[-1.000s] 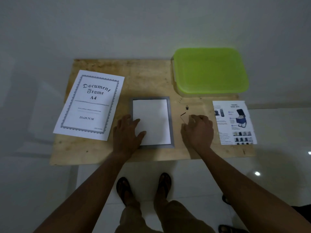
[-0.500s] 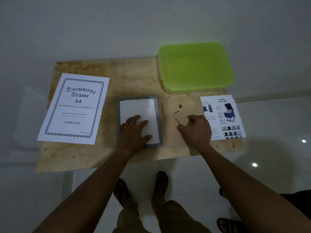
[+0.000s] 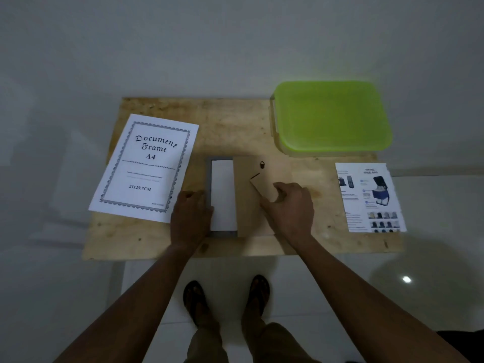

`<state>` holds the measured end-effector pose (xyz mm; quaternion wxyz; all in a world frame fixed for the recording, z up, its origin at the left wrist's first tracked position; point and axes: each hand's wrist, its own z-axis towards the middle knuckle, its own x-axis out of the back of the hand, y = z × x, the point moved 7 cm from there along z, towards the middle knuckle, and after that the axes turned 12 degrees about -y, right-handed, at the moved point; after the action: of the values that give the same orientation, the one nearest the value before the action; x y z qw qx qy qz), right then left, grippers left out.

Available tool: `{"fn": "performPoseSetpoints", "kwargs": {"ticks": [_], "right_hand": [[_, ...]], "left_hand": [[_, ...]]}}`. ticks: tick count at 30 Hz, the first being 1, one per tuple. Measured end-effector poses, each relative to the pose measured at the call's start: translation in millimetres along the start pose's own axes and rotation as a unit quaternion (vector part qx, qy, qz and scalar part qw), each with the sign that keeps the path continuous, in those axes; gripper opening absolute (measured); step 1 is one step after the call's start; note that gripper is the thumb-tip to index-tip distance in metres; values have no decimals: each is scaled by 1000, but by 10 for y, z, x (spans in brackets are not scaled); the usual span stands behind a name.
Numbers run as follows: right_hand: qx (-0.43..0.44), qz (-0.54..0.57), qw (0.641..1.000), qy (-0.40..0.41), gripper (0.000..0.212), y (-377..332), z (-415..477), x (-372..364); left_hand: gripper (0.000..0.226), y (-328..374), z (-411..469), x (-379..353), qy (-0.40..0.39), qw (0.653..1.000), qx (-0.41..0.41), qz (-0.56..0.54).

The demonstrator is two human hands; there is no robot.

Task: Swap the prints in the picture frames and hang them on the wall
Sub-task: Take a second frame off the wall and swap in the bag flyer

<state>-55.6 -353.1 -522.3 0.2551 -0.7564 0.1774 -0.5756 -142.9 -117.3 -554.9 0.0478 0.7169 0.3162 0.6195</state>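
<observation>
Far left on the bare plywood tabletop: white A4 certificate sheet, loose. Then left hand curled against the small grey picture frame, white print showing inside. Right hand pinching the stand flap of the brown cardboard backing board, half over the frame. Further right, printed bag flyer, green plastic lidded box behind. Probably mid-swap; closing up and hanging still to do.

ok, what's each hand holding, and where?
Right hand grips the backing board by its fold-out stand, board partly over the frame. Left hand presses the frame's left edge, gripping nothing.
</observation>
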Motion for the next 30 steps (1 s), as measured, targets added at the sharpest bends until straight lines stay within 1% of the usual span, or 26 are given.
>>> {"fn": "performPoseSetpoints", "kwargs": {"ticks": [2, 5, 9, 15, 19, 24, 30], "right_hand": [[6, -33, 999, -9, 54, -119, 61, -111], [18, -63, 998, -19, 54, -245, 151, -257], [25, -85, 996, -25, 56, -363, 225, -389], [20, -85, 996, -35, 56, -426, 173, -536], [19, -81, 996, -26, 57, -443, 163, -586], [12, -74, 997, -22, 56, -431, 185, -620], [9, -76, 997, -30, 55, -353, 178, -705]], "left_hand": [[35, -80, -15, 46, -8, 998, 16, -64], [28, -210, 14, 4, -43, 988, 38, -141], [35, -347, 54, -54, -77, 971, 63, -219], [26, -390, 97, -24, -107, 955, 53, -272], [26, -432, 109, -63, -110, 948, 49, -295], [27, -430, 114, -67, -100, 950, 41, -294], [26, -423, 119, -63, -102, 958, 33, -266]]}}
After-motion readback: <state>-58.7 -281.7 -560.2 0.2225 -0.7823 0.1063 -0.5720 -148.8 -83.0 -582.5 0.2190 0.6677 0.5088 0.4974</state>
